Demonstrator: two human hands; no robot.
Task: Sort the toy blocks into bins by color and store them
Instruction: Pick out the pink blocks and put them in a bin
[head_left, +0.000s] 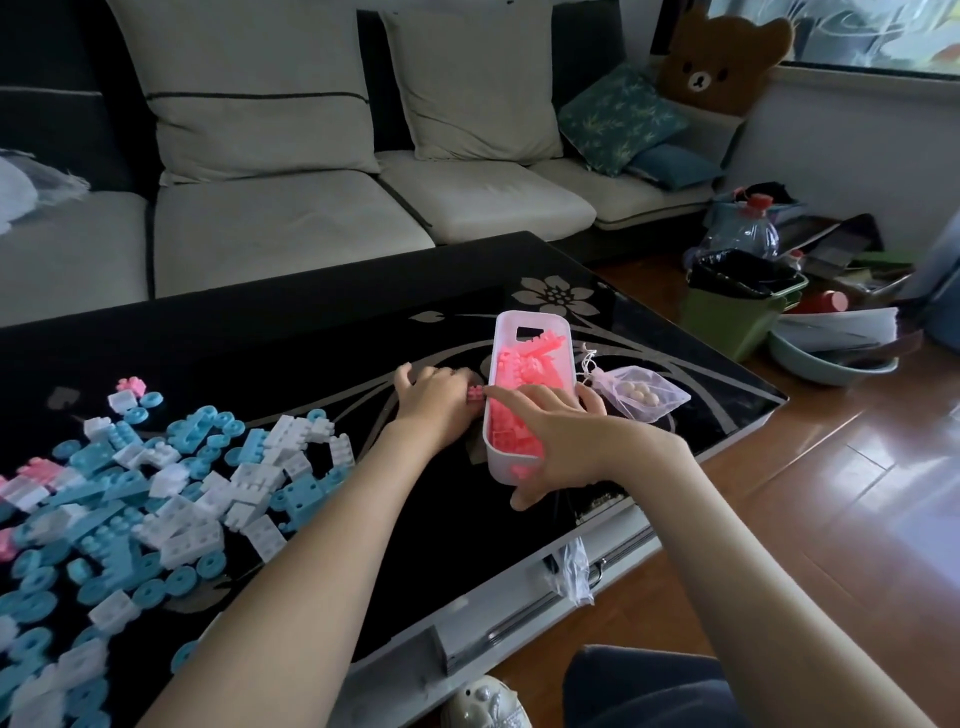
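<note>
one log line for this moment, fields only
stage: sorting pink | left hand: pinches pink block beside white bin | right hand: holds white bin | unsorted pile: blue, white, few pink

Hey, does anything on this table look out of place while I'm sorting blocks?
Yes. Stray pink blocks lie in the blue-and-white pile at the left of the table, not in the white bin holding pink ones. A mesh pouch of pale round pieces beside that bin isn't a block.

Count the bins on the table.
1: the white bin of pink blocks, at the table's right end, gripped by the right hand; the left hand pinches a pink block beside it. Others may be hidden.
</note>
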